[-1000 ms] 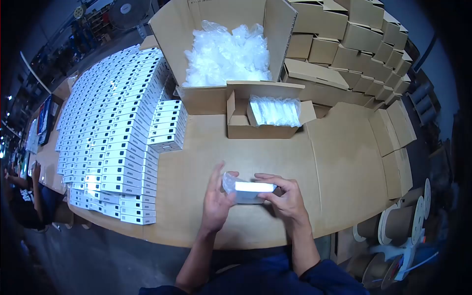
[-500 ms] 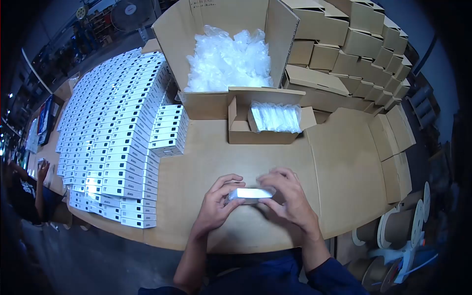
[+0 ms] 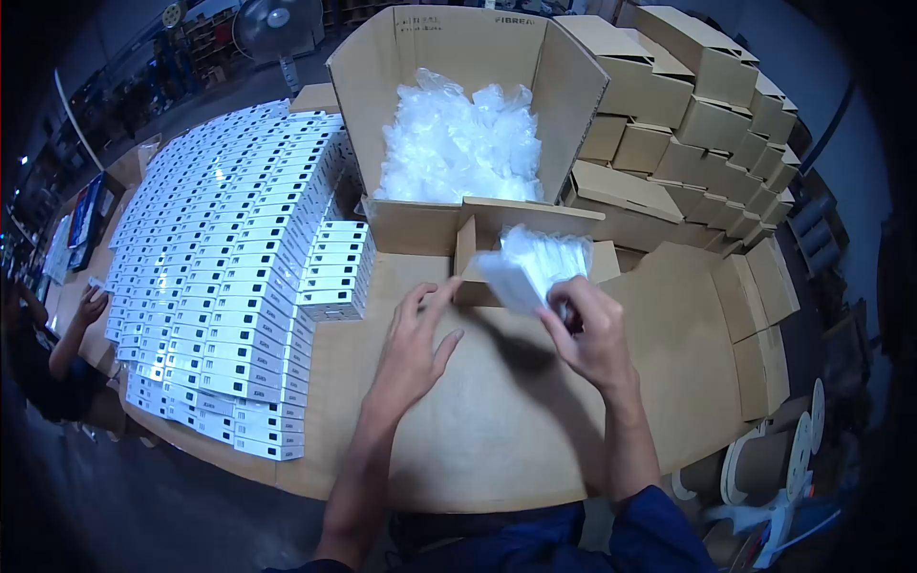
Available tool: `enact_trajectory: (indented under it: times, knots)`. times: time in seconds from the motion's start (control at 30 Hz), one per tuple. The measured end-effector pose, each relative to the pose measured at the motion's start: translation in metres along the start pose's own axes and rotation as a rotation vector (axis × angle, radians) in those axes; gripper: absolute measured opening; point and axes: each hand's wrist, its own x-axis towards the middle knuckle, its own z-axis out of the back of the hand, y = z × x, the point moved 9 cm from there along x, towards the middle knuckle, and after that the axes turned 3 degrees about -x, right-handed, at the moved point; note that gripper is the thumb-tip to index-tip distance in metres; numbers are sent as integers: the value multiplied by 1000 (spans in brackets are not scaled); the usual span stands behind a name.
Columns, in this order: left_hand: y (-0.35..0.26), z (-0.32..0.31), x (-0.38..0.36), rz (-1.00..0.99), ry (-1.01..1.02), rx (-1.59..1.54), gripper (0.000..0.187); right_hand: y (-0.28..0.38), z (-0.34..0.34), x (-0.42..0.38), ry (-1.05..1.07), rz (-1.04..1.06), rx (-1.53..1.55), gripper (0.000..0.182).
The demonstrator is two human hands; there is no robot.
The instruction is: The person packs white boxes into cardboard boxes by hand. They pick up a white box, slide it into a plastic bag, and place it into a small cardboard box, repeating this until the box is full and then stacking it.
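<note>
My right hand (image 3: 594,329) pinches a white packet (image 3: 513,284), which is tilted and slightly blurred at the front of a small open carton (image 3: 478,293). Inside that carton stands a row of clear-wrapped white packets (image 3: 564,256), partly covered by the held one. My left hand (image 3: 417,346) is raised over the table, left of the packet and apart from it, with its fingers spread and nothing in them. Behind the small carton, a large open cardboard box (image 3: 564,81) holds a heap of clear plastic bags (image 3: 458,143).
Stacks of white boxes (image 3: 220,277) cover the table's left side. Brown cartons (image 3: 716,124) are piled at the back right, and an open flattened carton (image 3: 678,315) lies on the right. Another person's hand (image 3: 93,304) shows at far left. Cable spools (image 3: 764,463) stand at lower right.
The white packet has gone from between both hands near the front edge to the small carton, now in my right hand alone. My left hand has let go and opened. The view has shifted slightly.
</note>
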Motion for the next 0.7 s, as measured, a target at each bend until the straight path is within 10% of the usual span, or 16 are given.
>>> enact_trajectory:
  times: [0.7]
  knots:
    - [23, -31, 9, -29, 61, 467, 82, -48, -73, 20, -125, -173, -200, 26]
